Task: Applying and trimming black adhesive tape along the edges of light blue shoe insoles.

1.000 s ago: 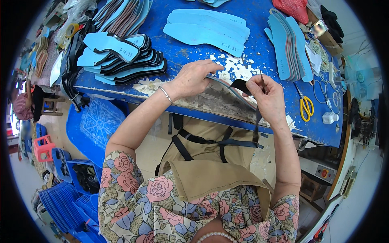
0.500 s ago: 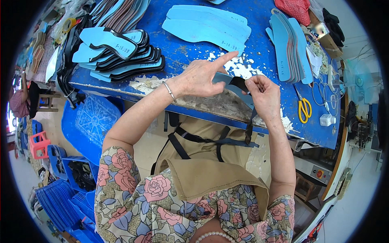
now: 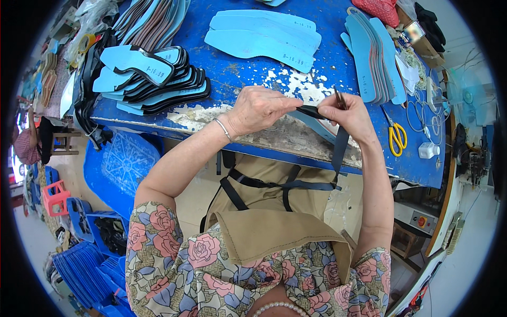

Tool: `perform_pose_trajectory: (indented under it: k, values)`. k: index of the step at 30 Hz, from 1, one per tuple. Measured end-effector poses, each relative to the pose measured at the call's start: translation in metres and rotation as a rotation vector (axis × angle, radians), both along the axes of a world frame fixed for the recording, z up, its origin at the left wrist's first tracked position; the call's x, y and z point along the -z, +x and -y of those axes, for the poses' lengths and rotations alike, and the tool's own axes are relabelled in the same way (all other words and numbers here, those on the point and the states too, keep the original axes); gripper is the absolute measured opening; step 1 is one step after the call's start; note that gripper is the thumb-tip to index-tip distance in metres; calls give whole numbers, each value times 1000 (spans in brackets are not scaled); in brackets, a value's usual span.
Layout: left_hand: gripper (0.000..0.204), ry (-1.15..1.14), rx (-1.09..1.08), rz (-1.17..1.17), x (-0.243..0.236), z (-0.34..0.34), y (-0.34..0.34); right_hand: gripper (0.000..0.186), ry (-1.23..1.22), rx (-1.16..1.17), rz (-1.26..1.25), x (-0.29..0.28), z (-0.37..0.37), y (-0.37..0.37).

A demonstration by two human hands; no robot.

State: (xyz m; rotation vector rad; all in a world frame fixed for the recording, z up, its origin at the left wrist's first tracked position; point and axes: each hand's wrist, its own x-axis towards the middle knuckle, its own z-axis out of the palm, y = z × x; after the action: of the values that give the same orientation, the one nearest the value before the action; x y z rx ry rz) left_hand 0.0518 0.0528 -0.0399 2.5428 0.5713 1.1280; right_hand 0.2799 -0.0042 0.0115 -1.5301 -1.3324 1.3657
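1. Black strip [image 3: 310,110] spans the gap between two hands right of centre, its loose length falling over the front edge of a worn blue table [image 3: 227,79].
2. Left hand [image 3: 260,110], a silver bangle [image 3: 223,129] at the wrist, pinches the strip with bent fingers.
3. Right hand [image 3: 346,117] grips the strip between thumb and fingers, a slim dark tool [image 3: 341,98] jutting up from its grasp.
4. Blue sole [image 3: 318,127], partly hidden, slants beneath the hands, right of centre.
5. Black-edged soles [image 3: 138,64] lie piled at upper left; overlapping blue soles [image 3: 264,39] occupy top centre.
6. Yellow-handled scissors [image 3: 395,129] lie near a small white bottle [image 3: 429,151], right of frame.
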Motion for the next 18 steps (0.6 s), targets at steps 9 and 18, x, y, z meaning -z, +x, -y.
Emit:
perform_pose_trajectory:
  k: [9,18]
  values:
    - [19,-167,-9,-298,-33,-1,11,22,102,15,489,4,21,-8]
    - [18,-105,62,-614,-24,-1,11,13,438,-312,1061,-19,31,-39]
